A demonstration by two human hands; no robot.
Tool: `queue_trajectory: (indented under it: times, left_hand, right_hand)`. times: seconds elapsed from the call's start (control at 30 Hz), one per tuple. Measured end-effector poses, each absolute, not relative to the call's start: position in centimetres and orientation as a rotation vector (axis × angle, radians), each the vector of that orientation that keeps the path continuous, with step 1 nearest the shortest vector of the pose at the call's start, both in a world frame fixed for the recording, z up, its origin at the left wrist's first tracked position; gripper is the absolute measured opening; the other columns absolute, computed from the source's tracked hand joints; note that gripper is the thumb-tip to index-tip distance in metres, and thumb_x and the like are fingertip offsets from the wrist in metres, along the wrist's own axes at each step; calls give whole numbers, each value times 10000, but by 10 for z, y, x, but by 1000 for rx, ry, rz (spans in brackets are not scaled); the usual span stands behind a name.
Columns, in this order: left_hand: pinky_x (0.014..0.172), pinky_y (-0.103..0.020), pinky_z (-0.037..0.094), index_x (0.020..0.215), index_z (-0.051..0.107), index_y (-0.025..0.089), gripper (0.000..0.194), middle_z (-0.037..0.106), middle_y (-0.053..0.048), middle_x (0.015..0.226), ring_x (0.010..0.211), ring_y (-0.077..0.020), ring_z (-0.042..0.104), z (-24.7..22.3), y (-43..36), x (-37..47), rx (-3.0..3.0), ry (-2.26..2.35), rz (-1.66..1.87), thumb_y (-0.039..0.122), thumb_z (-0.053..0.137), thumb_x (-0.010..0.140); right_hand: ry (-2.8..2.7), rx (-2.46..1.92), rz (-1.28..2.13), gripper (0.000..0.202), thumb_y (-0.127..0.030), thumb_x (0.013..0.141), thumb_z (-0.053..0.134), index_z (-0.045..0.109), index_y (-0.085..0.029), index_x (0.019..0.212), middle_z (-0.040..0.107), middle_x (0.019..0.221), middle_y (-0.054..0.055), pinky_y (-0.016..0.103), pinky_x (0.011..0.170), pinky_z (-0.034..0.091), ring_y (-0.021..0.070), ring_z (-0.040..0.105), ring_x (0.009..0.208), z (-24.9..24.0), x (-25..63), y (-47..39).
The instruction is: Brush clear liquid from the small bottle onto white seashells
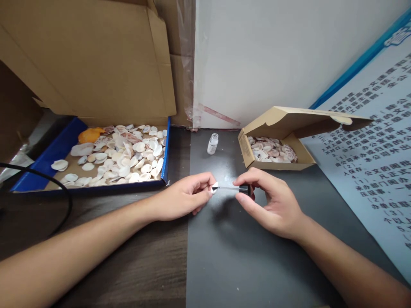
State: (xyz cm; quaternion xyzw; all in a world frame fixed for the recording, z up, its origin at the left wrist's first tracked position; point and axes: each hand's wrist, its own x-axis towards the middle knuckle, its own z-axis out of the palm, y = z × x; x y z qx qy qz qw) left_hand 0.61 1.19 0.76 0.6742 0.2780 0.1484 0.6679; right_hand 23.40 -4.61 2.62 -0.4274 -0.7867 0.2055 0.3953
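Note:
Between thumb and fingers my left hand [189,196] pinches a small white shell [214,188]. My right hand [272,201] holds the black cap of a thin brush [228,188], whose dark tip points left and meets the shell. An uncapped small glass bottle [212,144] with a white label stands upright beyond my hands. Whether liquid is inside cannot be made out.
A blue-edged box [165,158] of white shells and an orange one lies at the left, its cardboard lid raised. At the right, a smaller open cardboard box [282,166] holds shells. A printed sheet [362,162] leans far right; a black cable [69,201] curves at left.

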Motion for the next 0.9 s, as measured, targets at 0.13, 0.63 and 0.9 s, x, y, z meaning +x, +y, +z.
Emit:
queue_trajectory:
  times: [0.13, 0.63, 0.9]
  left_hand:
    - [526, -217, 350, 878, 458, 196, 181, 448, 87, 601, 531, -81, 427, 7, 12, 6, 1532, 617, 339, 342, 477, 983]
    - [535, -224, 363, 884, 452, 198, 157, 452, 82, 622, 544, -87, 431, 10, 11, 6, 1515, 633, 326, 329, 481, 964]
    - [540, -225, 363, 879, 454, 200, 186, 454, 82, 616, 545, -90, 436, 10, 12, 6, 1526, 634, 324, 360, 480, 970]
  right_hand:
    - [-1912, -1138, 476, 146, -157, 898, 624, 595, -220, 1026, 613, 850, -5, 238, 628, 473, 100, 550, 635, 26, 234, -46]
    - [-1999, -1086, 547, 118, -175, 894, 631, 605, -229, 996, 595, 767, -21, 236, 592, 465, 111, 541, 617, 28, 234, -46]
    - [-1968, -1097, 547, 126, -186, 904, 616, 602, -229, 1022, 602, 792, -12, 250, 593, 479, 122, 555, 626, 28, 234, -46]
